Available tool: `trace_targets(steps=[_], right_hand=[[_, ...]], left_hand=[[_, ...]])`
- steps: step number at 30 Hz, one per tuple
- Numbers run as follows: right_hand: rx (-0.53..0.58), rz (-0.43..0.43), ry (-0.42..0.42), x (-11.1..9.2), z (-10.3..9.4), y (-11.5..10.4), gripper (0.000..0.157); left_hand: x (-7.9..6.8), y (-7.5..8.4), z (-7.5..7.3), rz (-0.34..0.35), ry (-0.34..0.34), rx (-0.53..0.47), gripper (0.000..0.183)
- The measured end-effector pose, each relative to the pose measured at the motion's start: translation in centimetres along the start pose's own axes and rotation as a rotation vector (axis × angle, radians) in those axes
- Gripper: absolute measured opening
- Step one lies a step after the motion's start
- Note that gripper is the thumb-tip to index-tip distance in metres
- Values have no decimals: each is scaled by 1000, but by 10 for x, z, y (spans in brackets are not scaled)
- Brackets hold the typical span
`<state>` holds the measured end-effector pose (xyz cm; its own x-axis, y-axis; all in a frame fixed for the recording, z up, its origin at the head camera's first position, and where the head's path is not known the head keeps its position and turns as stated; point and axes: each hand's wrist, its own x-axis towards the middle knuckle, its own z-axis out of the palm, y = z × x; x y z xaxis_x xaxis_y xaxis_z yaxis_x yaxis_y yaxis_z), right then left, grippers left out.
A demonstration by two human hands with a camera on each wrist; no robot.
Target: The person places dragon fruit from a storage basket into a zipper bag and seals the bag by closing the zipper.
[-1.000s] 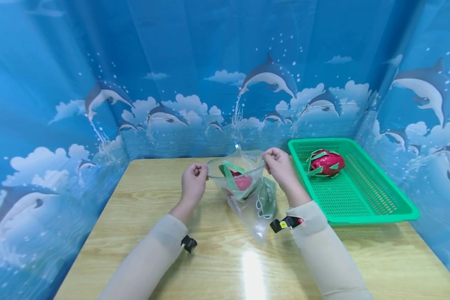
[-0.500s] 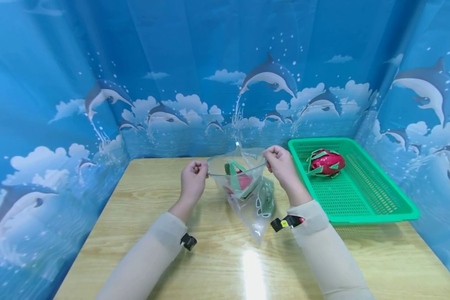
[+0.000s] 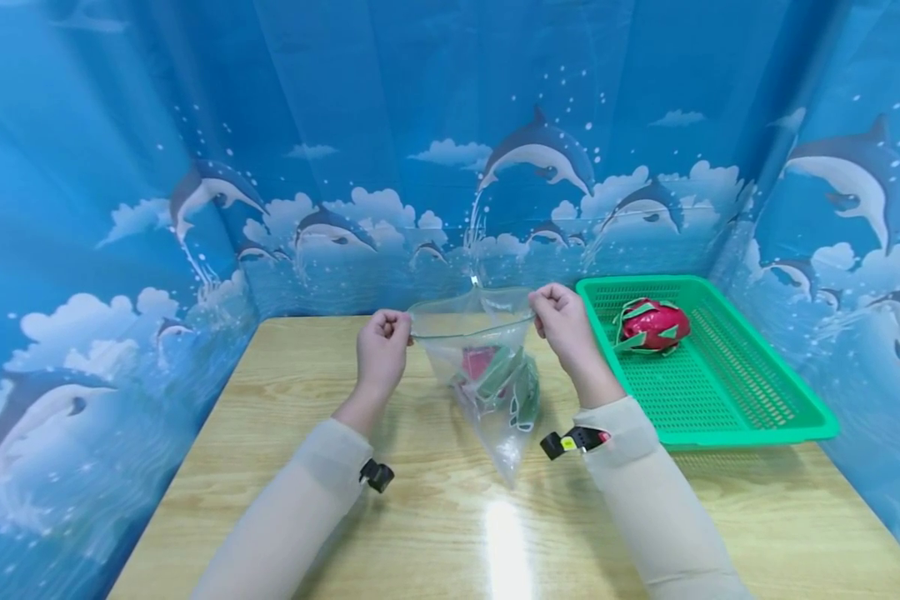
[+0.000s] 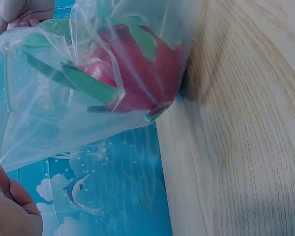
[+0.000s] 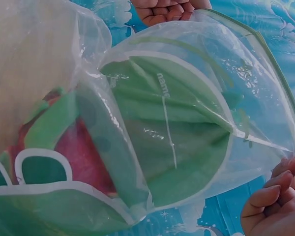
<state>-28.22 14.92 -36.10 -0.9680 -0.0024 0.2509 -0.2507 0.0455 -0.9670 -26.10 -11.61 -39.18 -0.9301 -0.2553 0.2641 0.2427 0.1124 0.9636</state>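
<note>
A clear plastic zip bag (image 3: 450, 323) with a green edge and green-and-white print hangs between both hands above the table. Inside lies a red dragon fruit (image 4: 142, 73) with green scales, partly hidden by the print in the head view. My left hand (image 3: 382, 350) pinches the left corner of the bag's mouth; in the left wrist view that hand (image 4: 12, 209) is at lower left. The opposite corner is pinched by my right hand (image 3: 566, 329), whose curled fingers show in the right wrist view. A small slider (image 3: 475, 282) shows at the far rim.
To the right stands a green perforated basket (image 3: 742, 408) holding another dragon fruit (image 3: 651, 325). The wooden table (image 3: 270, 433) ends at a blue dolphin-print curtain (image 3: 360, 150) behind and on both sides.
Both hands have risen slightly, the left also shifting left. The bag's mouth has been pulled straighter and narrower, and the dragon fruit sits lower below the rim.
</note>
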Motion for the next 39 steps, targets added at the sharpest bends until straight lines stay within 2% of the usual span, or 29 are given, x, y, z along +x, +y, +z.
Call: trace_targets(steps=[15,26,39], right_hand=[[-18,-11,-19,0,2,-4,18],[-7,-16,-38,1,7,-6,17],[10,-28,-25,1,9,-12,19]], left_hand=[[3,0,-5,-10,20,-7,14],[5,7,-12,-13,19,-24,19],[10,22,-14,52,57,-16,21]])
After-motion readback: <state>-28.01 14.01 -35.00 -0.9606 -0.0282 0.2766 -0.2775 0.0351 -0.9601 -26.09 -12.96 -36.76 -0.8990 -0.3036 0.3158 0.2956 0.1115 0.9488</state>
